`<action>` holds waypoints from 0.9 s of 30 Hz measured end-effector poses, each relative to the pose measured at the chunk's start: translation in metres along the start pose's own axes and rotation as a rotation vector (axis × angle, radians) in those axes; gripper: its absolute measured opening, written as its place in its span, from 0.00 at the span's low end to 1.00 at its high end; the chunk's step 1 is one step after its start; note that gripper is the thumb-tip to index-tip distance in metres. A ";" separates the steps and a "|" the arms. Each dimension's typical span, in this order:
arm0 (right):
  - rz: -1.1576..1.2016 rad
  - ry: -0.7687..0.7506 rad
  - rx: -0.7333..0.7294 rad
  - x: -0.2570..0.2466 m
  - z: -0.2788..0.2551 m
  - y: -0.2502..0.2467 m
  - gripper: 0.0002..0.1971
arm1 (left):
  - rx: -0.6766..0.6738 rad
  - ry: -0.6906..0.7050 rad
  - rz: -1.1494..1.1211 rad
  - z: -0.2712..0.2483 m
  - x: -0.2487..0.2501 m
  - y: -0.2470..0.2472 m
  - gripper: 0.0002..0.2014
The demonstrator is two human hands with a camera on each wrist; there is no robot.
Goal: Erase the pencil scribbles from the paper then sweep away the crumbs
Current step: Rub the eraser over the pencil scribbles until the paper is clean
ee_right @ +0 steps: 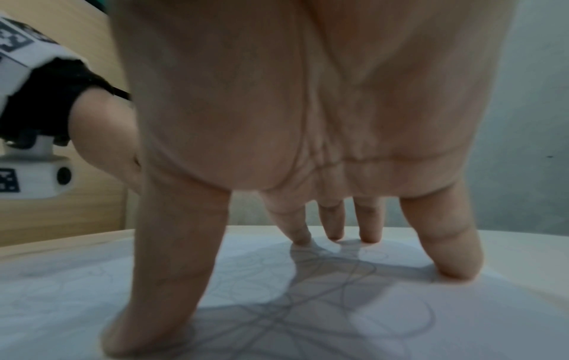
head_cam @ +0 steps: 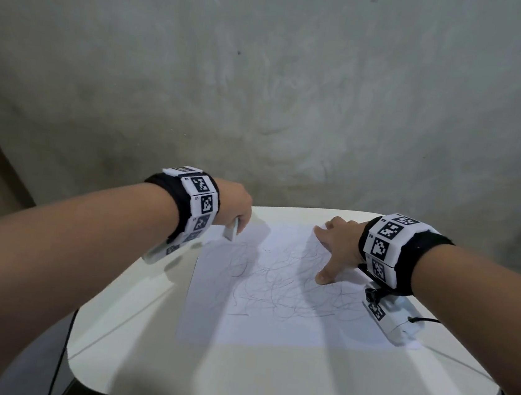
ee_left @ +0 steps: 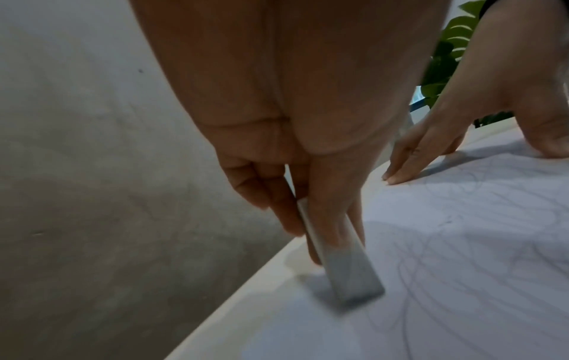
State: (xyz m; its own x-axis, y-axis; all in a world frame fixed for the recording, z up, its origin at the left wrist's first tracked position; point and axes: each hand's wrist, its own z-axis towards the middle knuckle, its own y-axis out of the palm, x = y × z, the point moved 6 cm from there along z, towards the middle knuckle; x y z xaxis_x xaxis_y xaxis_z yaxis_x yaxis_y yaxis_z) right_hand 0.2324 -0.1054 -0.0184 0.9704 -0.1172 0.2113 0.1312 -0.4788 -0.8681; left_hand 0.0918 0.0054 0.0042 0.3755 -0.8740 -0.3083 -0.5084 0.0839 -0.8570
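Observation:
A white sheet of paper [head_cam: 271, 315] covered in grey pencil scribbles [head_cam: 278, 284] lies on the white table [head_cam: 232, 376]. My left hand [head_cam: 238, 211] grips a long white eraser [head_cam: 231, 229] at the paper's far left corner; in the left wrist view the eraser [ee_left: 348, 272] stands tilted with its lower end pressed on the paper [ee_left: 462, 268]. My right hand [head_cam: 334, 248] is spread on the paper's far right part, thumb and straight fingertips [ee_right: 455, 270] pressing the sheet [ee_right: 307, 304] down. No crumbs can be made out.
The small rounded table stands before a grey wall [head_cam: 267, 68]. The paper's left edge lies near the table's left rim [ee_left: 246, 287]. A green plant [ee_left: 452, 48] stands beyond the table. Black cables [head_cam: 63, 353] hang by the table's near edge.

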 end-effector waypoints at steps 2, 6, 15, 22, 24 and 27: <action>0.004 0.000 0.001 0.000 0.000 0.001 0.48 | 0.161 0.011 -0.067 0.007 0.010 -0.012 0.18; -0.005 0.001 -0.003 0.001 0.001 0.000 0.50 | 0.264 0.045 -0.151 0.008 0.016 -0.003 0.15; -0.004 -0.002 -0.015 0.001 0.002 -0.001 0.51 | 0.260 0.056 -0.112 -0.005 0.019 -0.008 0.17; 0.002 -0.006 -0.004 0.001 0.002 0.001 0.49 | 0.034 -0.004 -0.108 -0.024 0.008 0.015 0.19; 0.001 -0.003 -0.002 0.001 0.002 0.001 0.49 | -0.024 -0.033 -0.042 -0.024 0.007 0.010 0.18; 0.003 0.001 -0.011 0.001 0.002 0.000 0.51 | 0.148 -0.016 0.012 -0.013 0.020 -0.008 0.19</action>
State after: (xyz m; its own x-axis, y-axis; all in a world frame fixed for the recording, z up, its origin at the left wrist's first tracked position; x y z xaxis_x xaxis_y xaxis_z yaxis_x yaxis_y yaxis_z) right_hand 0.2340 -0.1035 -0.0191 0.9706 -0.1196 0.2090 0.1257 -0.4883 -0.8636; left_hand 0.0929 -0.0192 0.0100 0.3832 -0.8648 -0.3245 -0.3938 0.1649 -0.9043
